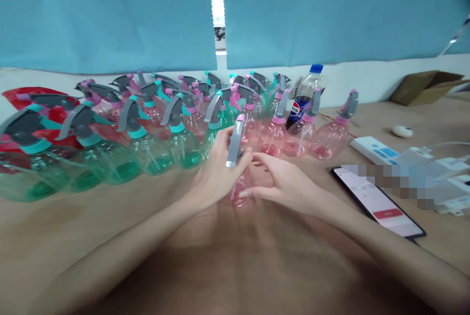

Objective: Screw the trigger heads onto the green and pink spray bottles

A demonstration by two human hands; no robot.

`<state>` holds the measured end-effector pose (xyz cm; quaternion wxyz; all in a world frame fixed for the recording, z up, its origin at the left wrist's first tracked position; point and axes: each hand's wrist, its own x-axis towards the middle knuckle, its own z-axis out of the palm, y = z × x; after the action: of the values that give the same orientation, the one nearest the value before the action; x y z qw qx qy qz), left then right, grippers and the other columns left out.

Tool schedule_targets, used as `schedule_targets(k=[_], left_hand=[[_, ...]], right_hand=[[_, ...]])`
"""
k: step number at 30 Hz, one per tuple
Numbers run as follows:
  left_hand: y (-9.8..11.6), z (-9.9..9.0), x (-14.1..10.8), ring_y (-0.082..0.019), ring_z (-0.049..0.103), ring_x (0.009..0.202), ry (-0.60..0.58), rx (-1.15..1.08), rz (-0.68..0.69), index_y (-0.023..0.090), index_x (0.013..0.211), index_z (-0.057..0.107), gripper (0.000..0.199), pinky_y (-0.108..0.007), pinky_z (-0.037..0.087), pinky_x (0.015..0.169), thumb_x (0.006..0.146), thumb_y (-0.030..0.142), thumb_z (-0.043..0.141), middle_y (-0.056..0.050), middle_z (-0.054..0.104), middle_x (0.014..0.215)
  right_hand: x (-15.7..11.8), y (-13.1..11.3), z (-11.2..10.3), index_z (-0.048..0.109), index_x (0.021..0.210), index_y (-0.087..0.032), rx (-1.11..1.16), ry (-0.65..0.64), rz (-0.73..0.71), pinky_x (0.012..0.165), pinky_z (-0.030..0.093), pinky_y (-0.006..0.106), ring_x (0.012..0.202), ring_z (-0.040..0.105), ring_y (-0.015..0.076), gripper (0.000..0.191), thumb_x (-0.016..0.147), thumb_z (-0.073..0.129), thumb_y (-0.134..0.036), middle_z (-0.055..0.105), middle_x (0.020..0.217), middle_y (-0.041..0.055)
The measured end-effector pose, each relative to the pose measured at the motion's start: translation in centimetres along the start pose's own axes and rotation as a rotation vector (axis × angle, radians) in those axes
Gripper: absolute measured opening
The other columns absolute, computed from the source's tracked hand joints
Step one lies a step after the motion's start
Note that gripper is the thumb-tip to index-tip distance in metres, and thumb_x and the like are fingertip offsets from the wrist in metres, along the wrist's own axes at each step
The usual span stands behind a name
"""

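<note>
A clear pink spray bottle point(239, 198) with a grey and pink spray head point(236, 143) stands upright on the table in front of me. My left hand point(219, 170) is closed round its neck, just under the spray head. From the right, my right hand point(284, 178) curls about the bottle's body, thumb low and fingertips near my left thumb. Part of the bottle is hidden behind my hands. Green spray bottles point(151, 154) with turquoise collars line up to the left. Several pink spray bottles point(328, 139) stand just beyond my right hand.
More spray bottles crowd the back, with red plastic point(33, 91) at far left. A cola bottle point(305, 94) rises behind the pink ones. On the right lie a phone point(380, 202), a white power strip point(372, 149) with chargers, a small white object point(403, 131) and a cardboard box point(422, 87).
</note>
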<state>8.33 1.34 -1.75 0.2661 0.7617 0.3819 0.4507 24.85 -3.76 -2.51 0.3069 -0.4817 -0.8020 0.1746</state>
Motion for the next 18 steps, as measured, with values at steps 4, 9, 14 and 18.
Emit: schedule_targets(k=[4,9,14,18], left_hand=[[0.8,1.6,1.5,-0.023,0.058,0.104,-0.046,-0.004,-0.041,0.016,0.121,0.045,0.039,-0.044,0.048,0.092,0.088,0.035,0.056,-0.013,0.055,0.120],[1.0,1.7,2.9,-0.026,0.052,0.114,-0.160,0.047,0.004,0.017,0.133,0.036,0.064,-0.047,0.045,0.099,0.082,0.042,0.065,-0.015,0.045,0.134],[-0.3,-0.6,2.0,-0.028,0.049,0.121,-0.192,0.090,-0.046,0.025,0.142,0.023,0.081,-0.050,0.045,0.100,0.078,0.039,0.070,-0.015,0.038,0.138],[-1.3,-2.9,-0.4,-0.027,0.051,0.121,-0.205,0.094,-0.128,0.027,0.139,0.028,0.065,-0.049,0.047,0.099,0.085,0.039,0.063,-0.012,0.042,0.138]], right_hand=[[0.0,0.1,0.8,0.053,0.116,-0.019,-0.030,0.092,0.075,0.077,0.052,0.042,0.098,0.065,0.0308,0.062,0.074,0.068,-0.062,0.068,0.109,0.0116],[0.5,0.6,1.6,0.053,0.107,-0.017,-0.049,0.171,0.133,0.075,0.050,0.042,0.097,0.062,0.0301,0.048,0.080,0.065,-0.056,0.066,0.105,0.0124],[1.9,1.9,1.5,0.052,0.111,-0.016,-0.177,0.250,0.064,0.081,0.049,0.046,0.101,0.058,0.0322,0.049,0.086,0.055,-0.058,0.063,0.109,0.0152],[3.7,3.2,1.4,0.054,0.107,-0.014,-0.355,0.247,0.119,0.080,0.049,0.048,0.100,0.058,0.0347,0.050,0.087,0.051,-0.060,0.063,0.103,0.0174]])
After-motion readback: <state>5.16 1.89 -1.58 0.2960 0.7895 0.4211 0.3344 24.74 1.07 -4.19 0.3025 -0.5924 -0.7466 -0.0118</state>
